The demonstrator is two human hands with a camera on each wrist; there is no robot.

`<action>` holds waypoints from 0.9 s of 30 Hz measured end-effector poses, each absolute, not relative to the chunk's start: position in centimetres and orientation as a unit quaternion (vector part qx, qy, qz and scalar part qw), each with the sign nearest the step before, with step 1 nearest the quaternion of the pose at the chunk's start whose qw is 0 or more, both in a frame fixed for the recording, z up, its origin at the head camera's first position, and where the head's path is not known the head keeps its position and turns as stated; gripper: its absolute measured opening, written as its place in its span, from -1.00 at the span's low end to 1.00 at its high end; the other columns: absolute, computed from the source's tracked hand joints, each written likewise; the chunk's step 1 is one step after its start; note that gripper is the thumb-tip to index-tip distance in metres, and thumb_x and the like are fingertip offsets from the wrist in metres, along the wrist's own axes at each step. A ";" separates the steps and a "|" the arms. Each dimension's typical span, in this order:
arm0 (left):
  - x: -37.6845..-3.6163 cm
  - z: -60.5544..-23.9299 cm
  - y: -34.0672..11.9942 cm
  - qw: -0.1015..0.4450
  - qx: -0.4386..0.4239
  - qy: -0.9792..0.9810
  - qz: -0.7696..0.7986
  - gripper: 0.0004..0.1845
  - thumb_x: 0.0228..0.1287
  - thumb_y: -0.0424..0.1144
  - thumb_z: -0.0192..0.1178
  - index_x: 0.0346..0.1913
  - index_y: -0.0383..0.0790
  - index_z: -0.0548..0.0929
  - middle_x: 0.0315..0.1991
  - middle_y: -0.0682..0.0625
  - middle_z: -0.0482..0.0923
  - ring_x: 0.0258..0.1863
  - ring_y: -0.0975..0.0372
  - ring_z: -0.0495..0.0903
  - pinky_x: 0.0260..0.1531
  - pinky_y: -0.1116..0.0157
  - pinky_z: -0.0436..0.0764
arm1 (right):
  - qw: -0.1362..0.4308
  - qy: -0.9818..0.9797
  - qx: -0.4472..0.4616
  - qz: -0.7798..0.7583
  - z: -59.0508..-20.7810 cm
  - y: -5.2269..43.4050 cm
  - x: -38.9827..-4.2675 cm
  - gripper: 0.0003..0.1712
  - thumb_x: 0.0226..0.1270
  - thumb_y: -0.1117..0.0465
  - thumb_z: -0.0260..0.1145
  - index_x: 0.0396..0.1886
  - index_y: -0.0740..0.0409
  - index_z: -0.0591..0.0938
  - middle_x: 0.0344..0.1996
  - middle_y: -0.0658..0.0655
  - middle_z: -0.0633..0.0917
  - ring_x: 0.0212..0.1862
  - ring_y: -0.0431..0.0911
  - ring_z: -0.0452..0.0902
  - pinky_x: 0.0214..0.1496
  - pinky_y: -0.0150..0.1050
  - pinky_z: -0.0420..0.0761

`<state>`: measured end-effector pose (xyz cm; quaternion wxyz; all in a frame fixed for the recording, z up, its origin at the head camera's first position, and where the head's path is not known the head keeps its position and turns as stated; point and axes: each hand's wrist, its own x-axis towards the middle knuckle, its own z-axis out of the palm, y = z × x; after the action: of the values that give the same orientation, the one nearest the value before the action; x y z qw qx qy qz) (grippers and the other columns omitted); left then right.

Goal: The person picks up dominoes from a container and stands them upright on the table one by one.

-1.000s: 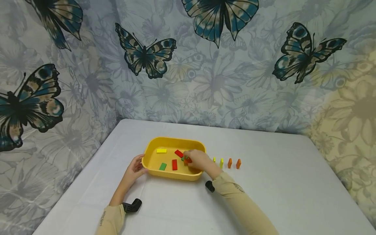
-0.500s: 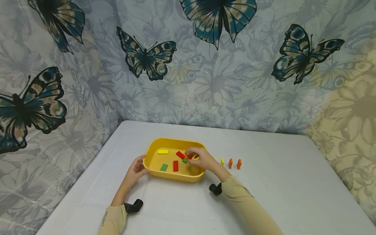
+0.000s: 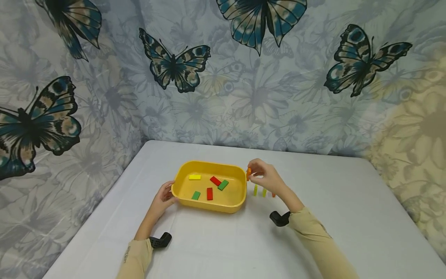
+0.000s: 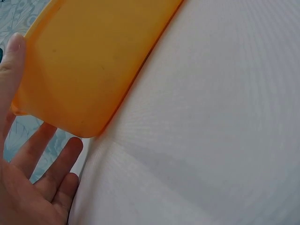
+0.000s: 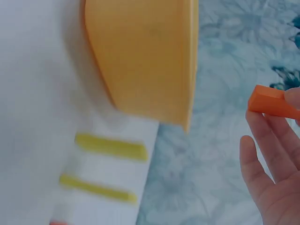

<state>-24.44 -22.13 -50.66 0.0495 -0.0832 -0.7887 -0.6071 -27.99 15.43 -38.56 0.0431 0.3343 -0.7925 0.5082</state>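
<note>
We pinch the small orange block in our right hand, up in the air just right of the yellow plastic tray. Our left hand touches the tray's left wall with straight fingers. The standing yellow blocks are just right of the tray, so we should go slowly and keep from bumping them.

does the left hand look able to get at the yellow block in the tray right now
Probably yes. The left hand rests on the near-left wall of the yellow tray and holds nothing else, and the yellow block lies flat in the tray's far-left part with nothing over it; only the low wall stands between.
</note>
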 end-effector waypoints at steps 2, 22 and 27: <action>-24.3 -50.8 -22.2 0.053 -0.083 -0.789 -0.606 -0.35 0.07 -0.33 0.28 0.23 -0.21 0.24 0.15 -0.22 0.35 -0.09 0.07 0.41 -0.09 0.30 0.36 | 0.052 -0.799 0.325 0.504 -38.6 16.7 -28.0 -0.69 0.03 0.60 0.21 -0.18 0.47 0.41 -0.32 0.39 0.56 -0.27 0.21 0.51 -0.19 0.07 0.47; -24.2 -50.7 -22.5 0.045 -0.079 -0.786 -0.611 -0.34 0.08 -0.28 0.28 0.24 -0.19 0.23 0.16 -0.20 0.33 -0.07 0.04 0.41 -0.11 0.38 0.37 | 0.094 -0.829 0.237 0.498 -44.6 27.5 -27.8 -0.70 0.08 0.53 0.25 -0.18 0.38 0.42 -0.30 0.30 0.57 -0.25 -0.21 0.54 -0.28 -0.43 0.51; -24.4 -50.7 -22.3 0.042 -0.086 -0.782 -0.616 -0.34 0.08 -0.30 0.27 0.25 -0.20 0.23 0.17 -0.19 0.33 -0.05 -0.02 0.38 -0.09 0.37 0.36 | 0.109 -0.838 0.228 0.483 -45.6 28.7 -27.8 -0.70 0.09 0.54 0.23 -0.16 0.40 0.41 -0.30 0.32 0.57 -0.25 -0.24 0.53 -0.29 -0.46 0.49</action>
<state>-24.39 -22.33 -50.70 0.0415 -0.0857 -0.7819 -0.6160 -27.76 28.67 -45.64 0.1091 0.2284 -0.8383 0.4828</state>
